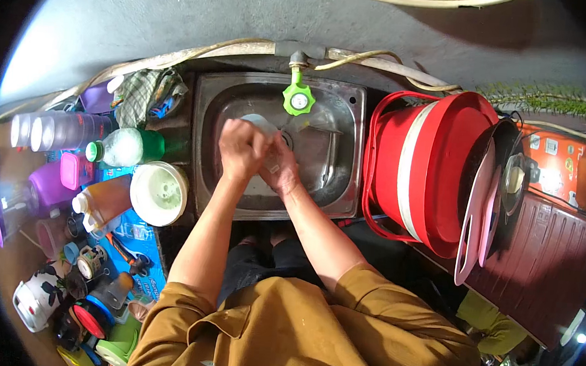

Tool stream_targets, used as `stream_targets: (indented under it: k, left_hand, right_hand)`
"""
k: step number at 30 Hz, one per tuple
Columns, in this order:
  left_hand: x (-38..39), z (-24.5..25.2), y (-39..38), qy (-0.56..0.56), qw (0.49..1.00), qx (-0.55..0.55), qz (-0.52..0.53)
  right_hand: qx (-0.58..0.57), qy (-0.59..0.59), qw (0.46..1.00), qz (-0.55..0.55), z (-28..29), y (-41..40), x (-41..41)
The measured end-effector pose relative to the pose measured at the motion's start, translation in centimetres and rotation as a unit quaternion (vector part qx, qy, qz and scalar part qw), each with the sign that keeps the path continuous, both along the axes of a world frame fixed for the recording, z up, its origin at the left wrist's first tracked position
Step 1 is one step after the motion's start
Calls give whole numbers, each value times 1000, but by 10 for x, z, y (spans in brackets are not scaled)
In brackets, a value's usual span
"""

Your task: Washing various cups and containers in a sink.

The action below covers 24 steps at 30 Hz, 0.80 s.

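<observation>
Over the stainless steel sink (203, 126) both of my hands come together. My right hand (284, 169), palm turned up, holds a clear cup-like container (260, 123), whose pale rim shows beyond the knuckles. My left hand (243, 149) is curled in a fist against that container; whether something is inside the fist is hidden. A tap with a bright green handle (298, 101) hangs just beyond, to the right of the hands. The sink drain (288, 140) is partly covered by my right hand.
Left of the sink stand a white tub (184, 196) with greenish liquid, a green-capped bottle (127, 147), a jug of amber liquid (111, 197) and a hammer (124, 253). A large red bucket (441, 142) stands close on the right, beside pink lids (474, 216).
</observation>
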<state>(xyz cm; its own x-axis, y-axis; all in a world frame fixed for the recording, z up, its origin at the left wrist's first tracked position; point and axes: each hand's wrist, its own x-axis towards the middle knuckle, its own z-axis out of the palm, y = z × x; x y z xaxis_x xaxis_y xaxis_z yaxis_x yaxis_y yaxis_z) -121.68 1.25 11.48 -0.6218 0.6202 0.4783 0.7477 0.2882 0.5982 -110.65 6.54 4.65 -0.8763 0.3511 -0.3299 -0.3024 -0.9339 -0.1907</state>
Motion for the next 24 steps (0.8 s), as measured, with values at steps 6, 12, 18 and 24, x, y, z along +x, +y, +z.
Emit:
stream_targets:
  k: [6,12,18,24]
  left_hand:
    - [-22,-36,-4,-322,932,-120,115]
    - [-8,-57,-18,-533,808,85,237]
    - [46,-6,-30,-463,861,-58,203]
    - [-17,110,-115,-57,974,-155,157]
  right_hand:
    - [-198,16,980,-24,-29,-8,17]
    - [-111,-14,989,-92,-2,-15,-9]
    - [6,-86,996,-39,-18,-4,-12]
    - [705,-210,637,231,3,1,9]
